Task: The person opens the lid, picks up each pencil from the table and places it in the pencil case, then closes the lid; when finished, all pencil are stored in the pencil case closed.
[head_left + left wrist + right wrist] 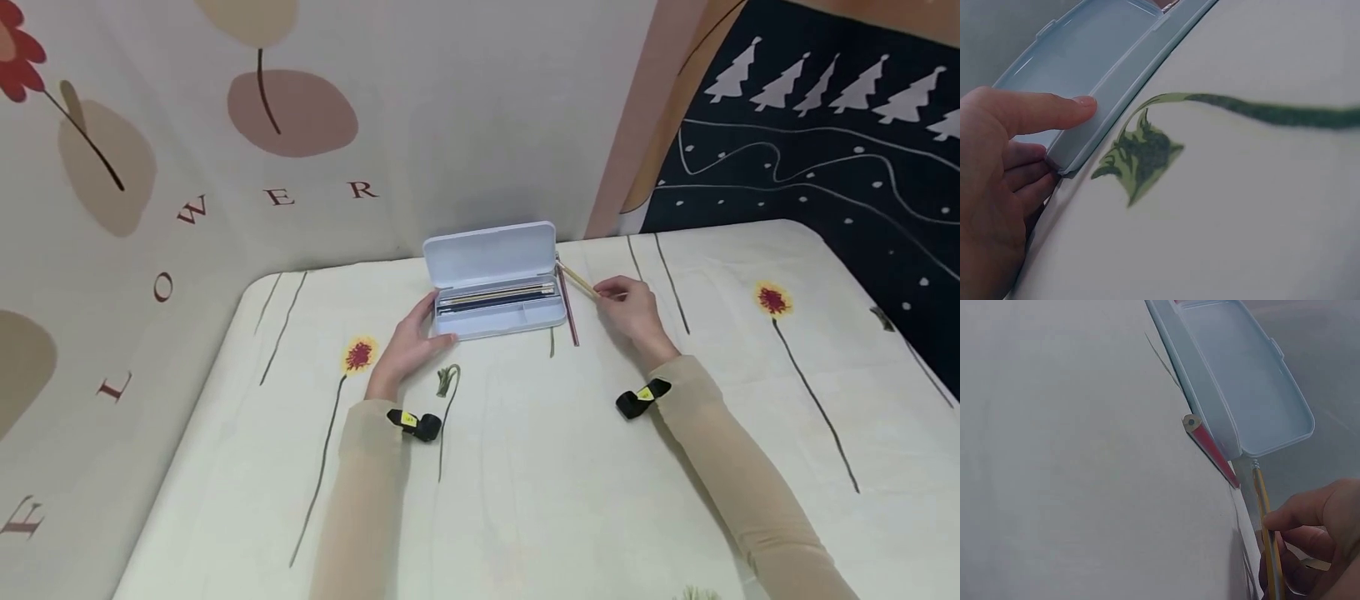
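A pale blue pencil case (480, 327) lies with its lid (491, 254) raised at the back of the bed-like surface. Several pencils (495, 298) lie lengthwise in its long compartment. My left hand (407, 346) grips the case's left end, thumb over the front wall and fingers at the outer corner in the left wrist view. To the right of the case, my right hand (632, 312) pinches a yellow pencil (1262, 494), whose far end points at the case's back right corner. A red pencil (1212, 447) rests on the cloth beside the case's right end, its flat end toward me.
The white cloth (525, 467) carries printed flowers and stems. A pale fabric wall (480, 125) rises right behind the case. At the right hangs a dark panel (810, 158) with white trees. A black strapped camera sits on each wrist.
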`<state>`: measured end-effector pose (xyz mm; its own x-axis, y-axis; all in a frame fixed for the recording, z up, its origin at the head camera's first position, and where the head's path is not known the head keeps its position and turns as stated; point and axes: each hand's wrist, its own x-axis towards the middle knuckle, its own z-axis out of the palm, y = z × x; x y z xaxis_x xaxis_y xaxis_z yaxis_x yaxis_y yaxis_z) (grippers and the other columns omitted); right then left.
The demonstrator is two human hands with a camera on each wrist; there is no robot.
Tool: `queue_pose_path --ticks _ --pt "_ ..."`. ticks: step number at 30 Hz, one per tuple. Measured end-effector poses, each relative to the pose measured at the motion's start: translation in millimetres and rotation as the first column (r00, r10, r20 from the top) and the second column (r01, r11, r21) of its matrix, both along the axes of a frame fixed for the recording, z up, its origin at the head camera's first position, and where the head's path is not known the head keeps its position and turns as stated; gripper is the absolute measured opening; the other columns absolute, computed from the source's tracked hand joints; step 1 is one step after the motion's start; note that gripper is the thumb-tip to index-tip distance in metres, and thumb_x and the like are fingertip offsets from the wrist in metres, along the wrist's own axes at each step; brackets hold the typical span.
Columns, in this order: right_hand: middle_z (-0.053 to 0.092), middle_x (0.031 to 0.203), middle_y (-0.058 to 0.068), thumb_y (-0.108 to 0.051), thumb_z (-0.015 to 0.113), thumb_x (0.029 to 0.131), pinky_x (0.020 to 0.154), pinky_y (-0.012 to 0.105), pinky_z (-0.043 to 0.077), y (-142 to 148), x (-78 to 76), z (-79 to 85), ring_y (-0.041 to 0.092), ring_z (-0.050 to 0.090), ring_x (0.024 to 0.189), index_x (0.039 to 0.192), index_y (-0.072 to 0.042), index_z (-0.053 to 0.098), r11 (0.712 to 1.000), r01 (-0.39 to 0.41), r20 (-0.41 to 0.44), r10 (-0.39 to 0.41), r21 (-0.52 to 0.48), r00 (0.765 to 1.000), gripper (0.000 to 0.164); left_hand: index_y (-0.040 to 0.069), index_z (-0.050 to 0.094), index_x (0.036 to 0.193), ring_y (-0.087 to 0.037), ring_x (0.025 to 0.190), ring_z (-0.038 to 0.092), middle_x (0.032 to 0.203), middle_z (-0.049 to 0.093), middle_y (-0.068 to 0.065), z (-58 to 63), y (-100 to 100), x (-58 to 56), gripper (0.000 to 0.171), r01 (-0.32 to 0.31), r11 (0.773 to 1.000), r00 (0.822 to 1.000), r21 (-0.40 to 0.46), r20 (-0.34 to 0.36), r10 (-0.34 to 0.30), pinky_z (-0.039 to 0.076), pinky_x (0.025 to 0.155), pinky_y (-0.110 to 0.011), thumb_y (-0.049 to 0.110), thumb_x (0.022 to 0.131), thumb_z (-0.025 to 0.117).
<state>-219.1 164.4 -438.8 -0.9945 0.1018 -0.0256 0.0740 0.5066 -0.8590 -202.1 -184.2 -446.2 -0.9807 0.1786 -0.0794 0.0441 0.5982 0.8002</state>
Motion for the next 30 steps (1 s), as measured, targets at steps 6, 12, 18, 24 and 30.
queue_pose_path --ticks 6,12,18,24,30 --pt "0.062 0.101 0.015 -0.006 0.058 0.091 0.073 0.028 0.043 2.0 3.0 1.3 0.025 0.055 0.091 0.112 0.001 0.067 0.999 0.03 0.01 -0.03 -0.014 0.999 0.024 0.009 0.023 0.154 -0.03 0.143 0.019 0.155 0.028 -0.013 -0.5 0.9 0.2 0.086 -0.002 1.0 1.0 -0.006 0.003 0.002 0.014 0.116 -0.047 0.018 0.083 0.071" --pt "0.064 0.101 0.015 -0.007 0.059 0.091 0.074 0.028 0.043 5.4 5.6 4.1 0.024 0.055 0.091 0.112 0.001 0.069 0.999 0.033 0.014 -0.033 -0.015 0.999 0.024 0.009 0.022 0.154 -0.029 0.143 0.019 0.155 0.028 -0.013 0.7 2.0 -0.2 0.087 -0.004 1.0 1.0 0.004 0.007 0.004 0.013 0.116 -0.047 0.018 0.083 0.071" --pt "0.065 0.101 0.016 -0.007 0.061 0.091 0.073 0.027 0.043 7.4 7.2 5.0 0.023 0.056 0.09 0.111 0.002 0.069 1.0 0.012 -0.001 -0.012 -0.021 1.0 0.024 0.009 0.022 0.154 -0.029 0.144 0.018 0.155 0.027 -0.013 -0.1 2.7 -2.4 0.087 -0.008 1.0 1.0 0.012 0.014 0.007 0.012 0.116 -0.047 0.017 0.083 0.071" --pt "0.067 0.103 0.018 -0.005 0.061 0.09 0.071 0.023 0.044 5.9 7.7 4.7 0.023 0.058 0.088 0.111 0.002 0.07 0.998 -0.043 -0.06 0.041 -0.038 0.997 0.024 0.009 0.022 0.154 -0.028 0.144 0.018 0.156 0.027 -0.013 0.7 3.2 -1.6 0.087 -0.009 1.0 1.0 0.016 0.019 0.009 0.012 0.116 -0.046 0.017 0.083 0.071" --pt "0.067 0.101 0.016 -0.004 0.063 0.089 0.07 0.023 0.043 2.5 7.2 6.8 0.02 0.056 0.086 0.11 0.001 0.071 0.995 -0.077 -0.118 0.068 -0.071 0.991 0.022 0.009 0.022 0.154 -0.028 0.144 0.018 0.156 0.027 -0.013 0.6 2.4 -3.1 0.086 -0.003 1.0 1.0 0.025 0.013 0.003 0.013 0.116 -0.046 0.016 0.084 0.071"
